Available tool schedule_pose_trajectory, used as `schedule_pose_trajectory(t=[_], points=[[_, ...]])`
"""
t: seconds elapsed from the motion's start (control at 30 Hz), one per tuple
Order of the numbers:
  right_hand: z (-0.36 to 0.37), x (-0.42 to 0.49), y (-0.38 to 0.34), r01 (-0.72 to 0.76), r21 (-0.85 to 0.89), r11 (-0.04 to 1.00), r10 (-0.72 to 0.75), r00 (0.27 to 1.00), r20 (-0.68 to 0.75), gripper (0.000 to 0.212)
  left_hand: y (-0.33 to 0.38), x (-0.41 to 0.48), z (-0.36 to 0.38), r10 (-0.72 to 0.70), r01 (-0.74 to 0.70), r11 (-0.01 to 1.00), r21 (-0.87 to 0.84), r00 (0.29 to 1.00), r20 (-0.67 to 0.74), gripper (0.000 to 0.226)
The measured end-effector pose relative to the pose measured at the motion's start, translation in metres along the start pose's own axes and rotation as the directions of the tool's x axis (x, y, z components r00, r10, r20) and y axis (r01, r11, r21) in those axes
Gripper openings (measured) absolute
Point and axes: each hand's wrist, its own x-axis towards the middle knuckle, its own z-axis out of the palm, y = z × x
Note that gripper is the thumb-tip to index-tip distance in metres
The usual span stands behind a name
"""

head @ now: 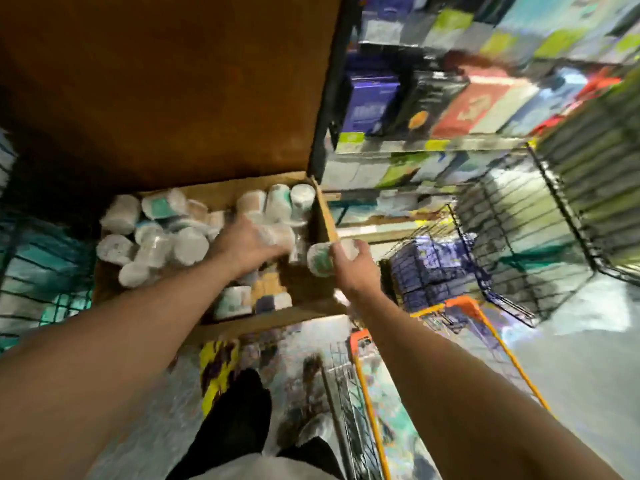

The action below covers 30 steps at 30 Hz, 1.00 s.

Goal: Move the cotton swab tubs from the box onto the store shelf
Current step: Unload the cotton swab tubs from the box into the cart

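Your right hand (353, 263): fingers (337, 252) curled round one tub (319, 261). The tub lies on its side, long axis roughly left-right, one round end facing the box (327, 220). It hangs just outside the box's right wall. Your left hand (247, 245): over the loose tubs (156, 242) inside the box. Blur here, so cannot tell whether its fingers grip. Loose tubs are jumbled, pointing every way. The shelf (433, 145) stands right of the box.

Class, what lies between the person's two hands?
Head view: a cotton swab tub, held by the right hand, lies between it and the left hand.
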Motion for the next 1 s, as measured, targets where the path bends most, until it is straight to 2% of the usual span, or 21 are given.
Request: schedule_pose_trajectory(t=[0.13, 0.23, 0.3, 0.43, 0.53, 0.6, 0.7, 0.83, 0.9, 1.0], points=[[-0.077, -0.021, 0.072, -0.113, 0.085, 0.990, 0.125, 0.981, -0.149, 0.063, 0.084, -0.032, 0.063, 0.157, -0.158, 0.987, -0.020, 0.987, -0.035, 0.082], [-0.120, -0.044, 0.152, -0.214, 0.129, 0.968, 0.235, 0.956, -0.178, 0.065, 0.133, -0.069, 0.134, 0.325, -0.333, 0.938, 0.099, 0.942, 0.083, 0.084], [-0.133, -0.061, 0.204, -0.333, 0.106, 0.937, 0.346, 0.929, -0.132, 0.068, 0.147, -0.090, 0.180, 0.380, -0.421, 0.881, 0.216, 0.902, 0.207, 0.089], [-0.134, -0.092, 0.280, -0.475, 0.061, 0.878, 0.478, 0.876, -0.057, 0.078, 0.140, -0.116, 0.256, 0.366, -0.500, 0.774, 0.388, 0.854, 0.370, 0.085], [-0.134, -0.101, 0.308, -0.511, 0.015, 0.860, 0.511, 0.859, -0.038, 0.079, 0.135, -0.124, 0.283, 0.321, -0.516, 0.749, 0.416, 0.832, 0.453, 0.088], [-0.138, -0.100, 0.308, -0.520, 0.004, 0.854, 0.519, 0.852, -0.070, 0.068, 0.137, -0.122, 0.279, 0.305, -0.505, 0.774, 0.383, 0.827, 0.473, 0.082], [-0.148, -0.081, 0.277, -0.438, -0.004, 0.899, 0.434, 0.890, -0.138, 0.042, 0.150, -0.109, 0.249, 0.390, -0.512, 0.813, 0.277, 0.833, 0.392, 0.056], [-0.135, -0.038, 0.183, -0.196, -0.100, 0.975, 0.184, 0.976, -0.117, 0.030, 0.143, -0.077, 0.166, 0.425, -0.433, 0.896, 0.098, 0.900, 0.099, 0.027], [-0.104, -0.016, 0.125, -0.082, -0.137, 0.987, 0.072, 0.995, -0.071, 0.026, 0.114, -0.056, 0.115, 0.352, -0.351, 0.935, 0.042, 0.936, -0.014, 0.016], [-0.041, 0.001, 0.047, 0.070, -0.160, 0.985, -0.069, 0.998, 0.012, 0.032, 0.043, -0.032, 0.054, 0.181, -0.178, 0.983, 0.041, 0.980, -0.079, 0.010]])
